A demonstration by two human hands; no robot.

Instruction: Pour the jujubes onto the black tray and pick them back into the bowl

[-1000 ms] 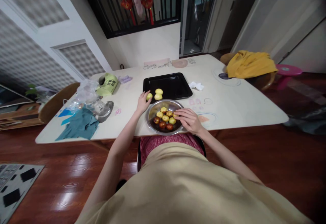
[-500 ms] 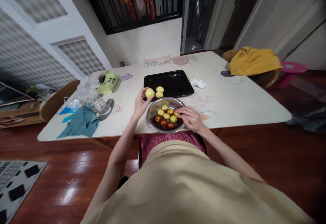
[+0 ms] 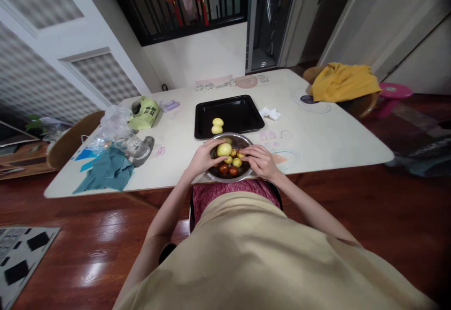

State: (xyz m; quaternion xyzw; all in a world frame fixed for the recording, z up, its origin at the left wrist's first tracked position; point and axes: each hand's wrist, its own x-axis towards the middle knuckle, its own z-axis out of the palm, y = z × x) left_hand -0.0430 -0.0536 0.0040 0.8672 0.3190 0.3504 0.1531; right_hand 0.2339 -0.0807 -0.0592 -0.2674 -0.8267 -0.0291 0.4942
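A steel bowl (image 3: 248,176) stands at the table's near edge, holding several small round fruits (image 3: 233,171), some yellow, some reddish brown. Over its left part, my left hand (image 3: 203,158) grips a larger smooth pale yellow fruit (image 3: 224,149) between thumb and fingers. From the right, my right hand (image 3: 261,160) reaches over the rim, its fingers closed around a small yellow-brown fruit (image 3: 240,153) that they partly hide. Behind the bowl lies a black baking tray (image 3: 243,112) with two yellow fruits (image 3: 217,126) near its front left corner.
White crumpled tissue (image 3: 270,113) lies right of the tray. At the table's left are a green bag (image 3: 146,112), clear plastic bags (image 3: 114,124) and a teal cloth (image 3: 107,169). A yellow cloth (image 3: 345,82) hangs over a chair at the right, near a pink stool (image 3: 396,90).
My left hand has carried the pale yellow fruit from the tray's front left corner to above the bowl. My right hand has stayed at the bowl's right side. The view has shifted slightly.
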